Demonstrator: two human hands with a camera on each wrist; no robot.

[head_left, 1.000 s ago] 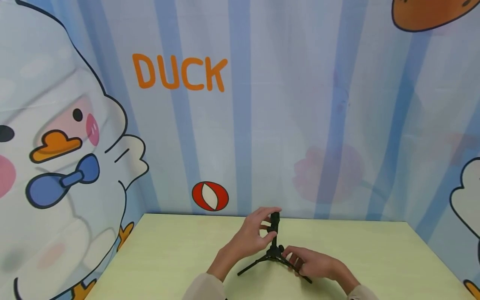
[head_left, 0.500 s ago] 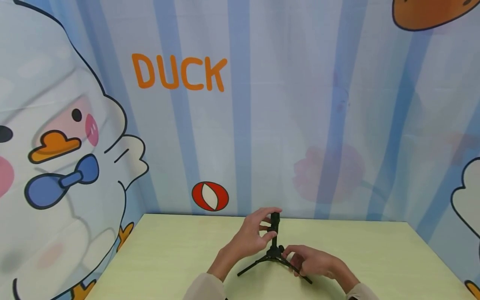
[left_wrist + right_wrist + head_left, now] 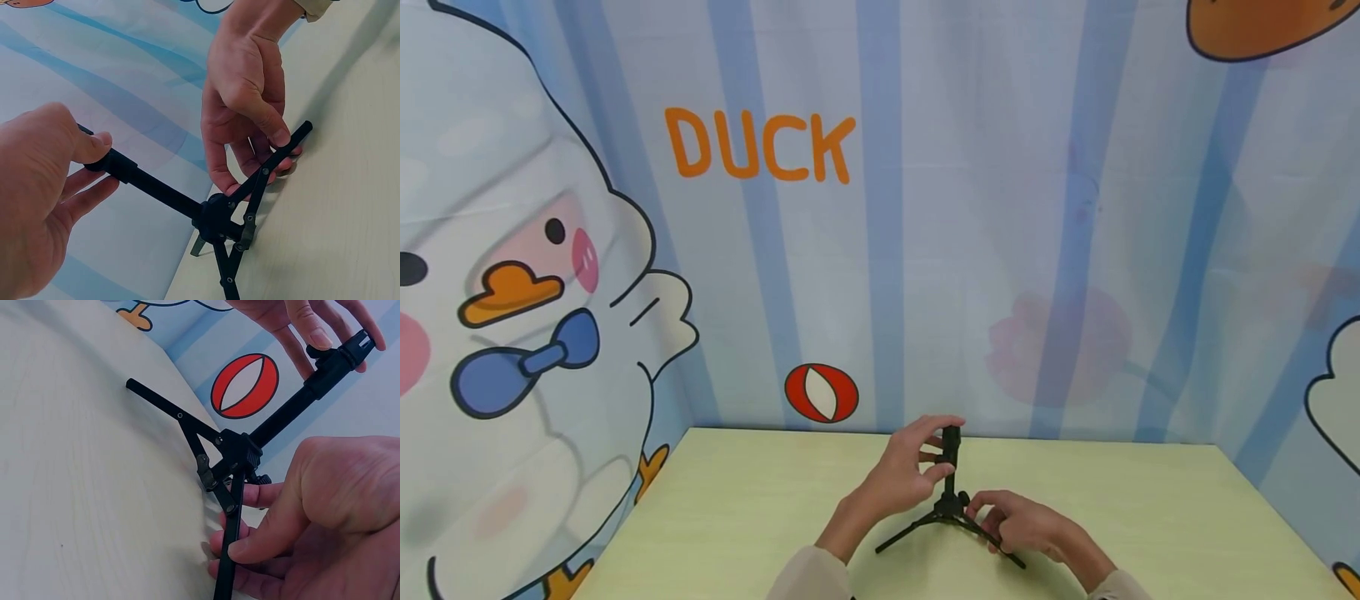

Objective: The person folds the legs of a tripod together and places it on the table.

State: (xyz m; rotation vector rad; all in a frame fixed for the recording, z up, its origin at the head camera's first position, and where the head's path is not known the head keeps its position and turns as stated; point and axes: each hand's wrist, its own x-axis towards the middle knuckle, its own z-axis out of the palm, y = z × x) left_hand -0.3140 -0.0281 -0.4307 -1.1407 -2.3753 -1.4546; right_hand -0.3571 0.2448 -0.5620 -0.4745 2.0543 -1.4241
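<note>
A black tripod [image 3: 950,505] stands upright on the counter [image 3: 760,492], spread-legged; the person's left hand [image 3: 901,471] grips its upper tube [image 3: 331,375], and the right hand [image 3: 1028,525] pinches its right leg [image 3: 225,578], though some fingertips are hard to make out

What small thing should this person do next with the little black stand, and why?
I'd perhaps ease the right hand off the leg it pinches, with the left hand steadying the post, to see whether the black stand balances: in the head view the post looks upright and the legs spread.
</note>
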